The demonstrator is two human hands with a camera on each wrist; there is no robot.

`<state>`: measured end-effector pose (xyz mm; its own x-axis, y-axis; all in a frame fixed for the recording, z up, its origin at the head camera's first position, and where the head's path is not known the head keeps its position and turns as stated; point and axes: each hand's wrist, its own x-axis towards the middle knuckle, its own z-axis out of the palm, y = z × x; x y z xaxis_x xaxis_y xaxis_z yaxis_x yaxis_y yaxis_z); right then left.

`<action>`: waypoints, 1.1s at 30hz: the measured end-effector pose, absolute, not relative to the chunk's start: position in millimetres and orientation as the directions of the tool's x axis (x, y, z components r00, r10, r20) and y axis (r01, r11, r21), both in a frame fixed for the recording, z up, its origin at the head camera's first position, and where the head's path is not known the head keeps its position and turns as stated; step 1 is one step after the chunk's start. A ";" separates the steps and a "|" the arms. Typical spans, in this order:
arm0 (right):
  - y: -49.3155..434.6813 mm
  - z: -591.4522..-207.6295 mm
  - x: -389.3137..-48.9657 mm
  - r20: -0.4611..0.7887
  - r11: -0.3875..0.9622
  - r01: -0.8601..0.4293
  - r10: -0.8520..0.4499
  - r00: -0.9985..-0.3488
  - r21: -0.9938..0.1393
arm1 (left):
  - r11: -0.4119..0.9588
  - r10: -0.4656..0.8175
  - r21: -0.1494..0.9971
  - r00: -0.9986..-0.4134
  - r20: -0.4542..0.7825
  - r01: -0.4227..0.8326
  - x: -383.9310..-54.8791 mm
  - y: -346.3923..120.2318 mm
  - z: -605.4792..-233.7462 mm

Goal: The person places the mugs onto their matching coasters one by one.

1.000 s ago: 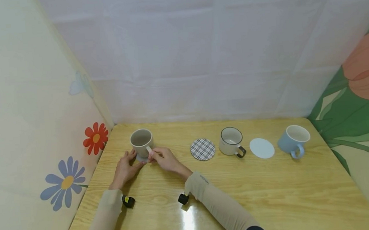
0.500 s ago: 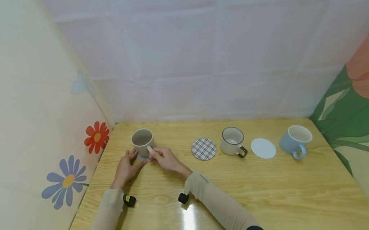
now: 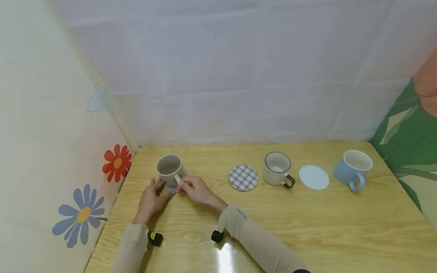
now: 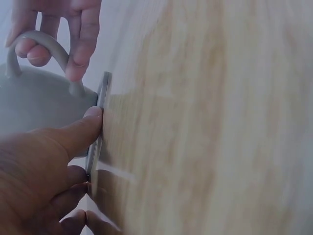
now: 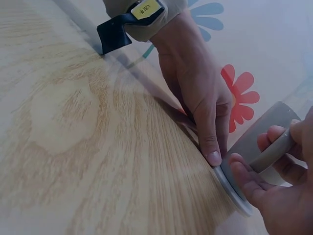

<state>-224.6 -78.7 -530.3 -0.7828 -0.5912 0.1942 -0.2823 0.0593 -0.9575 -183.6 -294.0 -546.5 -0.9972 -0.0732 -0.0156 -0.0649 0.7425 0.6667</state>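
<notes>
A grey mug (image 3: 169, 171) stands upright over a thin round grey coaster (image 4: 104, 88) at the table's far left. My left hand (image 3: 150, 202) holds the coaster by its near and left edge, the thumb on the rim and the fingers spread round the other side. In the right wrist view the thumb tip of that left hand (image 5: 199, 98) lies against the rim. My right hand (image 3: 200, 192) grips the mug's handle (image 4: 48, 40), with fingers curled through the loop. Whether the mug's base rests fully on the coaster is partly hidden.
Right of the hands lie a plaid round coaster (image 3: 242, 178), a cream mug (image 3: 276, 171) with a dark handle, a white round coaster (image 3: 314, 177) and a light blue mug (image 3: 346, 172). A flowered wall (image 3: 64, 135) borders the wooden table (image 3: 326, 231) at left.
The head view has shifted slightly, so everything sits a little further right in it. Both hands keep their hold, and the mug and coaster show no clear movement.
</notes>
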 end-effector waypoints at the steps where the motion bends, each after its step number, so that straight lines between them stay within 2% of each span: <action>1: -78.7 -529.9 -224.3 0.194 0.065 -0.287 -0.592 -0.782 -0.956 | 0.742 -0.072 0.667 -0.997 -0.013 -0.062 -183.5 -294.4 -546.5; 14: -76.7 -518.1 -220.8 0.087 0.132 -0.193 -0.562 -0.822 -0.972 | 0.747 -0.059 0.662 -0.998 -0.009 -0.050 -181.8 -290.8 -542.8; 22: -76.9 -510.5 -220.2 0.061 0.271 -0.253 -0.562 -0.825 -0.929 | 0.767 -0.070 0.637 -0.997 -0.030 -0.073 -177.9 -293.9 -540.5; 33: -72.9 -506.1 -216.8 0.054 0.293 -0.237 -0.520 -0.852 -0.926 | 0.784 -0.067 0.617 -0.997 -0.031 -0.072 -178.5 -289.5 -535.5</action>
